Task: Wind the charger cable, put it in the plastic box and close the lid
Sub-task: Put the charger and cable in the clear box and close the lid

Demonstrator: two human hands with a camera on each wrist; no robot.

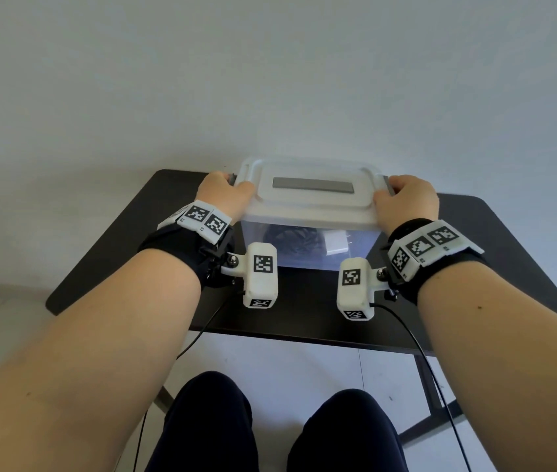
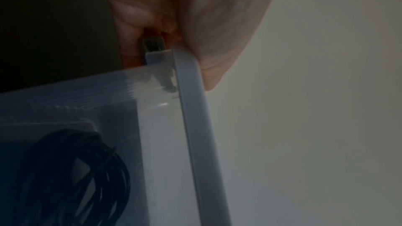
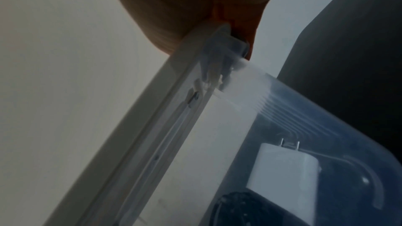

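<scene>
Done: coiled black charger cable (image 1: 287,238) inside translucent plastic box (image 1: 307,247), white lid (image 1: 311,202) seated | Grip: left hand (image 1: 224,194), right hand (image 1: 406,199) clamped on grey end latches (image 2: 153,45) | Left: latching.

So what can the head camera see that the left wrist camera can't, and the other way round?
Only the head view shows both hands, left hand and right hand, one at each end of the lid, plus the white charger, the table and the person's knees. Only the left wrist view shows the dark latch at the lid's edge, close up under the curled fingers. Both show the clear box with the lid on it and the coiled cable inside.
</scene>
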